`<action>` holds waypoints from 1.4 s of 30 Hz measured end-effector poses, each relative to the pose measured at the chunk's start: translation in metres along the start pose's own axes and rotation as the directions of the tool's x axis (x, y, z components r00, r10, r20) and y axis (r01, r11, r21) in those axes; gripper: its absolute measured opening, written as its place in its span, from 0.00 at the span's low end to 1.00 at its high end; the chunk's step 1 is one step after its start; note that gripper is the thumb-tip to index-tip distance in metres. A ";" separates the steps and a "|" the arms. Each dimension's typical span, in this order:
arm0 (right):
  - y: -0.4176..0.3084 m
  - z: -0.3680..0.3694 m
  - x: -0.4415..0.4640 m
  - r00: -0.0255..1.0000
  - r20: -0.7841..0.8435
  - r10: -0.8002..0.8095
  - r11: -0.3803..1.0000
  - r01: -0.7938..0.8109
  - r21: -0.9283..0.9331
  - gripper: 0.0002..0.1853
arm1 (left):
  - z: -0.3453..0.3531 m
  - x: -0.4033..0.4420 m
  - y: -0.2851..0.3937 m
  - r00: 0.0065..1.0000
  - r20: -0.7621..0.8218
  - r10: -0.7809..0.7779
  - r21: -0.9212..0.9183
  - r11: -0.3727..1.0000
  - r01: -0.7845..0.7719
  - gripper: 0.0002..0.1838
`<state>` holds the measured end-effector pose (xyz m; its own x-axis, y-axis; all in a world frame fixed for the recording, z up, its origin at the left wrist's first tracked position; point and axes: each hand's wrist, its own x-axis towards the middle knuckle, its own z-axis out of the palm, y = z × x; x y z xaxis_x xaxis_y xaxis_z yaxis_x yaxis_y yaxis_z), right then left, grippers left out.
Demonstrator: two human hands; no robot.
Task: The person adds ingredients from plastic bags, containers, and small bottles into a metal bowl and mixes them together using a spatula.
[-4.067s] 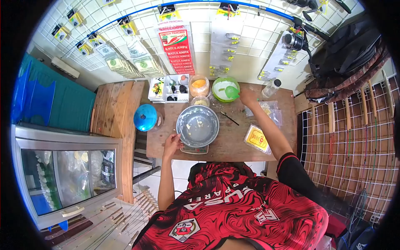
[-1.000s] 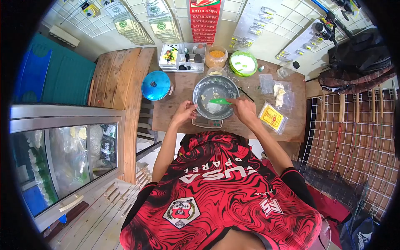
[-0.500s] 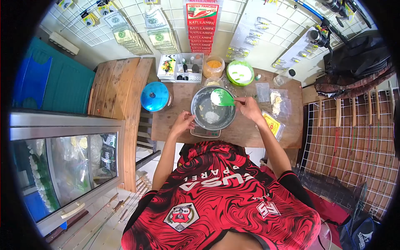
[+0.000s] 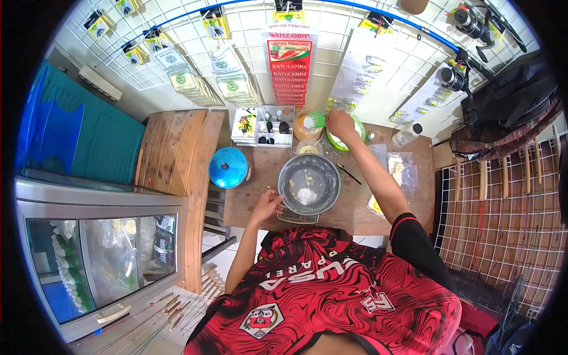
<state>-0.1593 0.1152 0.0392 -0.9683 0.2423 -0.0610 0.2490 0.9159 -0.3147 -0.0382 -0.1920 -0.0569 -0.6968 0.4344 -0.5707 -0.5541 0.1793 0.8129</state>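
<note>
A round grey bowl point(image 4: 326, 204) rests on a small digital scale point(image 4: 309, 218), with a mound of white powder point(image 4: 306, 196) and a few pale crumbs inside. My left hand point(image 4: 268, 206) has its fingers curled at the bowl's left rim. At the back of the table, my right hand point(image 4: 341, 125) grips a green scoop point(image 4: 318, 120) that has some white powder on it. The scoop is over a jar of orange powder point(image 4: 306, 130), beside a green tub point(image 4: 338, 144) of white powder. My hand and forearm partly cover the tub.
A blue-lidded container point(image 4: 228, 168) stands left of the bowl. Behind it is a white organizer box point(image 4: 277, 141) with small bottles. Plastic bags point(image 4: 404, 168) and a clear jar point(image 4: 407, 136) lie to the right. A dark thin stick point(image 4: 350, 174) is near the bowl.
My right hand has carried the scoop from above the bowl to the back containers. My left hand stays by the bowl's rim. The view has tilted up, showing more wall.
</note>
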 end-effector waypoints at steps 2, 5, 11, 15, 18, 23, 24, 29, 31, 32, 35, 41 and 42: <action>-0.007 0.007 0.010 0.999 -0.026 -0.027 1.000 0.028 0.011 0.10 | 0.002 -0.003 0.003 1.000 -0.021 -0.014 0.004 1.000 0.014 0.17; -0.010 0.024 0.026 0.996 -0.007 -0.086 0.993 0.085 -0.078 0.09 | 0.001 -0.004 0.003 1.000 -0.005 -0.012 -0.007 1.000 0.012 0.17; -0.018 0.051 0.042 0.988 0.077 -0.133 0.932 0.151 -0.329 0.09 | -0.003 0.000 -0.006 1.000 0.004 -0.016 -0.014 1.000 0.016 0.16; -0.027 0.058 0.047 0.984 0.140 -0.106 0.921 0.151 -0.360 0.10 | -0.003 -0.002 -0.003 1.000 0.023 0.015 -0.005 1.000 -0.015 0.15; -0.025 0.074 0.054 0.991 0.074 -0.111 0.945 0.129 -0.302 0.08 | -0.004 -0.004 0.000 0.999 0.016 -0.041 0.028 0.999 0.040 0.14; -0.019 0.096 0.063 0.994 0.057 -0.091 0.940 0.104 -0.323 0.10 | -0.002 -0.006 0.006 1.000 0.023 -0.007 -0.034 0.999 0.008 0.14; -0.019 0.096 0.062 0.994 0.063 -0.089 0.941 0.105 -0.323 0.10 | -0.002 -0.007 0.006 1.000 0.025 -0.013 -0.029 0.999 0.014 0.13; -0.014 0.100 0.062 0.981 0.064 -0.183 0.915 0.194 -0.354 0.09 | -0.006 -0.006 0.003 0.998 0.046 -0.035 -0.003 0.999 0.036 0.14; -0.013 0.101 0.065 0.974 0.082 -0.212 0.903 0.227 -0.365 0.09 | -0.008 -0.005 0.003 0.995 0.084 -0.045 0.053 0.998 0.040 0.15; -0.012 0.102 0.066 0.966 0.099 -0.241 0.889 0.260 -0.376 0.08 | -0.008 -0.005 0.002 0.997 0.073 -0.038 0.042 0.999 0.035 0.15; -0.021 0.087 0.062 0.962 0.133 -0.240 0.892 0.272 -0.360 0.08 | -0.007 -0.007 0.003 0.997 0.053 -0.051 0.018 0.999 0.050 0.16; -0.028 0.092 0.066 0.970 0.149 -0.191 0.911 0.232 -0.342 0.08 | -0.006 -0.008 -0.001 0.996 0.023 -0.081 0.001 0.997 0.081 0.17; -0.027 0.094 0.067 0.970 0.149 -0.193 0.910 0.233 -0.342 0.08 | -0.006 -0.008 0.001 0.998 0.025 -0.064 0.006 0.998 0.064 0.17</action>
<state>-0.2334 0.0762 -0.0458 -0.9901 0.0109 -0.1401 0.0076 0.9997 0.0235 -0.0358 -0.2005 -0.0527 -0.6481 0.4442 -0.6186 -0.5949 0.2118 0.7754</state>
